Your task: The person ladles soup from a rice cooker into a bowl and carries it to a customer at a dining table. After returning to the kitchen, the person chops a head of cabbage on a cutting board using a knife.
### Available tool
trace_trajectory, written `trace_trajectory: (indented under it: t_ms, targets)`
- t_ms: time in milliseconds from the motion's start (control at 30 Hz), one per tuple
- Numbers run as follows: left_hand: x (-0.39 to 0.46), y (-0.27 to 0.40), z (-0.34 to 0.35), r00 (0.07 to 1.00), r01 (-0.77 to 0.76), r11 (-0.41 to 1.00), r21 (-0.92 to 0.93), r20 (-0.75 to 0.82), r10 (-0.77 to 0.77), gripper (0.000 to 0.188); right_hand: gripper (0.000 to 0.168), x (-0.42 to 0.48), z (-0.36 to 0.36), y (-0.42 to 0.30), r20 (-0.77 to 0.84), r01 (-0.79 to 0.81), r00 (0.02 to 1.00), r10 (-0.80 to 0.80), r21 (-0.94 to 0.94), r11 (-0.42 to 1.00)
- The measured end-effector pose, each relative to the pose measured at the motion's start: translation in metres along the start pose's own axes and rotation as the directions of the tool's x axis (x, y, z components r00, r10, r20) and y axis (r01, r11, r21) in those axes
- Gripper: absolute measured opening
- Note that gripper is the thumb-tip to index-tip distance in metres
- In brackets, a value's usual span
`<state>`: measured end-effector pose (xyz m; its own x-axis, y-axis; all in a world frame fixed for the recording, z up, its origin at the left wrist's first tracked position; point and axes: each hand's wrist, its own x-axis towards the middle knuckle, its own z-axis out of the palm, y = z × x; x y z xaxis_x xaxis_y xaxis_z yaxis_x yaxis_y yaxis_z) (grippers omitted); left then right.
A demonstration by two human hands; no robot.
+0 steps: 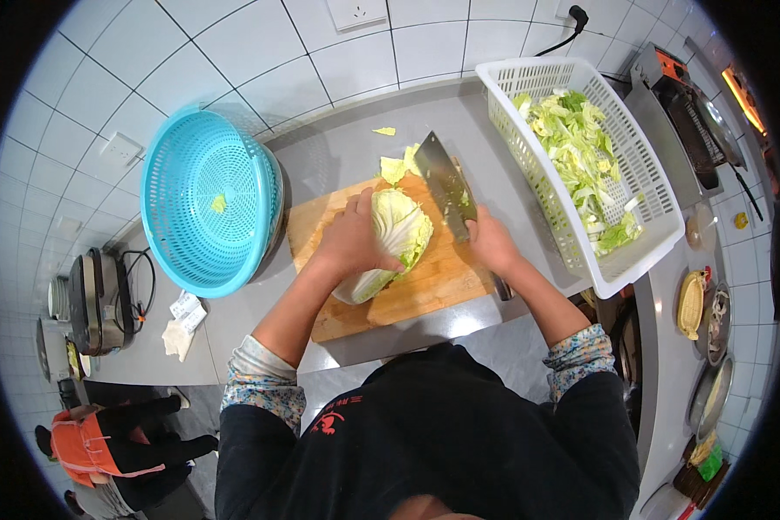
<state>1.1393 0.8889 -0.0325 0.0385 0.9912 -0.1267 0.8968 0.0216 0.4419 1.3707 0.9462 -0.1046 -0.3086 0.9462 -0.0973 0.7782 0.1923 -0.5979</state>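
A napa cabbage (400, 224) lies on a wooden cutting board (455, 286). My left hand (354, 237) rests on its left side, fingers and thumb spread around it. My right hand (491, 240) grips a cleaver (443, 185) near the base of its blade, at the right part of the board; the blade points away from me, apart from the cabbage, with green bits stuck to it. Loose leaf pieces (393, 169) lie at the board's far edge, and a small piece (384, 131) is farther back on the counter. A dark knife handle (502, 287) shows at the board's right near corner.
A blue plastic colander (257, 227) stands left. At right, a white slotted basket (539, 166) holds cut cabbage leaves (572, 143). A dark electric appliance (101, 302) and crumpled packaging (185, 318) are far left. Metal bowls (712, 396) line the right counter. Other people (81, 442) are at lower left.
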Motion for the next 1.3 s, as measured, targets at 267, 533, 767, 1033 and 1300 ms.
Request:
trace_trajectory:
  t_ms: [267,533,767,1033,1300]
  targets:
    - [0.004,0.005,0.0,0.998,0.032,0.993,0.116,0.05,-0.039,0.086,0.019,-0.05,-0.091,-0.069,0.119,0.172,0.979,-0.166,-0.044,0.984]
    - [0.01,-0.004,0.004,0.997,0.028,0.994,0.109,0.07,-0.036,0.083,0.018,-0.041,-0.104,-0.085,0.412,0.158,0.905,-0.109,-0.089,0.983]
    - [0.01,0.003,0.01,0.995,0.038,0.986,0.163,0.082,-0.052,0.09,0.015,0.003,-0.017,-0.056,0.445,0.214,0.886,-0.128,-0.148,0.966]
    - [0.012,-0.003,0.002,0.982,0.151,0.988,0.025,0.108,-0.153,0.106,0.017,0.025,0.013,-0.059,0.379,0.297,0.894,-0.239,-0.104,0.949]
    - [-0.023,-0.021,0.001,0.994,0.104,0.995,0.004,-0.031,-0.104,0.117,0.019,0.004,-0.028,-0.028,0.192,0.134,0.976,-0.102,-0.162,0.978]
